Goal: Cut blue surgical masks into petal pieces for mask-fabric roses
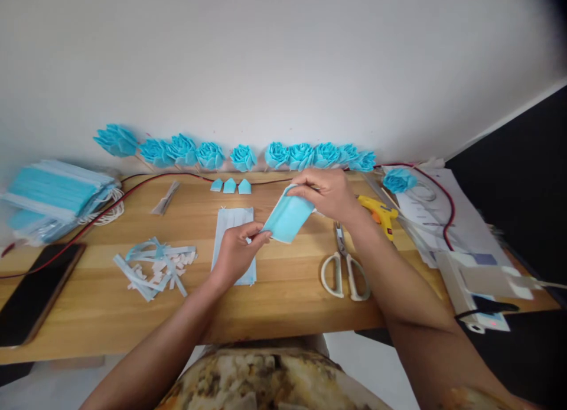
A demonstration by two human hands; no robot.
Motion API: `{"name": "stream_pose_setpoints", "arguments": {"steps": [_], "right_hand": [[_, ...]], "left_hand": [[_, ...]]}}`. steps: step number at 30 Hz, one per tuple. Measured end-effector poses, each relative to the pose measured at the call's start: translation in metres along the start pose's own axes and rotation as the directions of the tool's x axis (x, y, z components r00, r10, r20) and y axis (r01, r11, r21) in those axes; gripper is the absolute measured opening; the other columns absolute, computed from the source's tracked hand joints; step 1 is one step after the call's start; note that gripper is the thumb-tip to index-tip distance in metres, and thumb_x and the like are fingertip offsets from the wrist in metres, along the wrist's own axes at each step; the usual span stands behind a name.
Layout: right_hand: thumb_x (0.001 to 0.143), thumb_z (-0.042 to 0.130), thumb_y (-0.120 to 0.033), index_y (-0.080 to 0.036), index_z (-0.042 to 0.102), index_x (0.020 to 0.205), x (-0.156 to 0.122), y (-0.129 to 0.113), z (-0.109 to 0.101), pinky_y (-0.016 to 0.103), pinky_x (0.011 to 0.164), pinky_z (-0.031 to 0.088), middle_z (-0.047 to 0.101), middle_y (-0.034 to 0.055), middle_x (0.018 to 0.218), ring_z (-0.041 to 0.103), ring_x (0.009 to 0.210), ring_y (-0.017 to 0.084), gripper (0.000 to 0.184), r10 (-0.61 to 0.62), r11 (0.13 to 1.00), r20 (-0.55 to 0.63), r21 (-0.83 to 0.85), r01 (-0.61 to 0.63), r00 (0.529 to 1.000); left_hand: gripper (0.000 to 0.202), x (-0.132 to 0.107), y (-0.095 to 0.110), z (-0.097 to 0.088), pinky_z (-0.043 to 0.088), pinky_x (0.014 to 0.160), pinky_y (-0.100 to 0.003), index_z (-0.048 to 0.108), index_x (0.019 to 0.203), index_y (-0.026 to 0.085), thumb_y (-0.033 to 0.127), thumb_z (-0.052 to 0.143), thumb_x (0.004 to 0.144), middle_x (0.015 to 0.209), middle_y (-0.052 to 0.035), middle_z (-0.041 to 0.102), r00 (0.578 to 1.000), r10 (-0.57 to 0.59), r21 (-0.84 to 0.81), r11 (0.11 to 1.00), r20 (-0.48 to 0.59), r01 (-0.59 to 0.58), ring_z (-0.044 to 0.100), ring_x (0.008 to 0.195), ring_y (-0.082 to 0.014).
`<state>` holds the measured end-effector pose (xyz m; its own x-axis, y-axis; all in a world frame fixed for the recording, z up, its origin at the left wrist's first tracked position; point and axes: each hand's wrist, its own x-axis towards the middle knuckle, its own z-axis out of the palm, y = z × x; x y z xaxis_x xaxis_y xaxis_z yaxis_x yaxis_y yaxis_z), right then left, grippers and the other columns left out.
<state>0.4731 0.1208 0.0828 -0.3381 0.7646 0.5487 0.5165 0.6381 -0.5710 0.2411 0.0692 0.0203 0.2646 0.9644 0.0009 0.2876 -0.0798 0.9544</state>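
Both hands occupied with one piece. Left hand (241, 244): thumb and fingers closed in a pinch on the lower left corner of a light-blue sheet (291, 218). Right hand (326, 191): thumb and fingers pinching the same sheet along its upper end. Sheet lies slantwise between the two hands, above the middle of the desk (287, 309), its upper end leaning to the right; a fold runs along its left edge. Beneath the left hand, a pale pleated mask (234, 217) lies flat, partly covered by that hand; contact between the two cannot be told. Behind the mask, three small pointed blue pieces (230, 186) stand side by side in a short row. At the back, a line of blue flowers (243, 158) along the wall (266, 61); one single flower (399, 179) lies at right, by white papers (465, 191). Scissors (340, 262) near the right forearm, handles toward the person, blades slightly parted. Yellow glue gun (378, 212) on the far side of that forearm. Left portion: heap of cut strips (157, 267), thin bundle (166, 198) behind it, stack of blue masks (57, 191) with white ear loops, dark phone (39, 292) at the near left edge. Red-and-black cord (452, 208) visible at both sides.
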Motion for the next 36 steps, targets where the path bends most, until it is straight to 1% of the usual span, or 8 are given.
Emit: {"name": "stream_pose_setpoints", "arguments": {"steps": [8,11,15,20,24,28,33,36], "right_hand": [[0.1,0.065,-0.039,-0.023,0.078,0.082,-0.001,-0.004,-0.001,0.028,0.063,0.043,0.075,0.0007,0.075,0.064,0.065,0.014,0.027,-0.12,0.989,0.023,-0.081,0.122,0.992],[0.101,0.064,-0.042,-0.023,0.078,0.081,0.0,-0.008,-0.002,0.027,0.061,0.042,0.075,0.0004,0.074,0.063,0.063,0.014,0.03,-0.124,0.987,0.032,-0.095,0.126,0.992],[0.098,0.068,-0.036,-0.023,0.078,0.081,0.0,-0.009,-0.002,0.027,0.06,0.041,0.075,-0.0008,0.072,0.062,0.061,0.013,0.024,-0.157,0.985,-0.007,-0.078,0.156,0.988],[0.096,0.068,-0.035,-0.024,0.078,0.078,0.0,-0.006,0.002,0.027,0.057,0.04,0.074,-0.0019,0.071,0.06,0.059,0.013,0.023,-0.094,0.995,-0.068,-0.029,0.092,0.993],[0.092,0.069,-0.033,-0.023,0.077,0.075,0.001,-0.006,0.005,0.027,0.058,0.042,0.073,-0.0015,0.072,0.061,0.061,0.014,0.021,-0.043,0.999,-0.145,0.003,0.044,0.989],[0.091,0.069,-0.032,-0.022,0.074,0.074,0.002,-0.006,0.008,0.026,0.056,0.042,0.071,-0.0025,0.069,0.059,0.058,0.013,0.02,-0.029,1.0,-0.206,-0.014,0.027,0.978],[0.094,0.065,-0.033,-0.022,0.069,0.076,0.0,-0.006,0.016,0.025,0.057,0.044,0.069,-0.0028,0.069,0.058,0.057,0.012,0.021,-0.102,0.994,-0.265,-0.071,0.087,0.959],[0.096,0.063,-0.031,-0.022,0.066,0.08,-0.001,-0.008,0.019,0.025,0.057,0.043,0.069,-0.0025,0.071,0.057,0.057,0.012,0.019,-0.147,0.987,-0.241,-0.093,0.128,0.959]], "left_hand": [[0.022,0.0,-0.003,0.002,0.05,0.074,-0.029,0.076,0.092,0.02,0.038,0.072,0.081,0.077,-0.0019,0.075,1.0,-0.003,-0.14,0.99,0.026,0.007,0.067,0.07,-0.0173],[0.021,0.0,-0.003,0.001,0.048,0.07,-0.028,0.075,0.081,0.019,0.04,0.071,0.08,0.074,-0.0026,0.074,1.0,-0.01,-0.112,0.994,0.025,0.012,0.065,0.069,-0.0165],[0.027,0.0,-0.005,0.0,0.04,0.064,-0.027,0.071,0.07,0.018,0.044,0.071,0.08,0.067,-0.002,0.068,1.0,-0.013,-0.063,0.998,-0.002,0.013,0.056,0.066,-0.0149],[0.029,0.001,-0.008,0.001,0.038,0.062,-0.025,0.07,0.071,0.017,0.045,0.075,0.076,0.064,0.0012,0.06,0.997,-0.051,-0.19,0.981,-0.06,0.039,0.049,0.063,-0.012],[0.034,0.003,-0.004,0.0,0.043,0.062,-0.025,0.07,0.071,0.017,0.047,0.085,0.068,0.068,-0.0008,0.068,0.991,-0.122,-0.33,0.939,-0.056,0.097,0.053,0.063,-0.012],[0.038,0.004,0.002,-0.002,0.048,0.065,-0.025,0.074,0.072,0.016,0.048,0.093,0.062,0.071,-0.0009,0.072,0.984,-0.171,-0.507,0.853,-0.046,0.125,0.056,0.061,-0.0098],[0.045,0.006,0.005,-0.002,0.055,0.06,-0.021,0.077,0.072,0.016,0.038,0.105,0.044,0.074,0.0013,0.073,0.954,-0.3,-0.797,0.581,-0.025,0.162,0.064,0.068,-0.0092],[0.046,0.007,0.006,-0.001,0.061,0.069,-0.021,0.076,0.07,0.015,0.03,0.107,0.04,0.072,0.0022,0.072,0.946,-0.324,-0.87,0.47,-0.016,0.147,0.068,0.069,-0.0089]]}}
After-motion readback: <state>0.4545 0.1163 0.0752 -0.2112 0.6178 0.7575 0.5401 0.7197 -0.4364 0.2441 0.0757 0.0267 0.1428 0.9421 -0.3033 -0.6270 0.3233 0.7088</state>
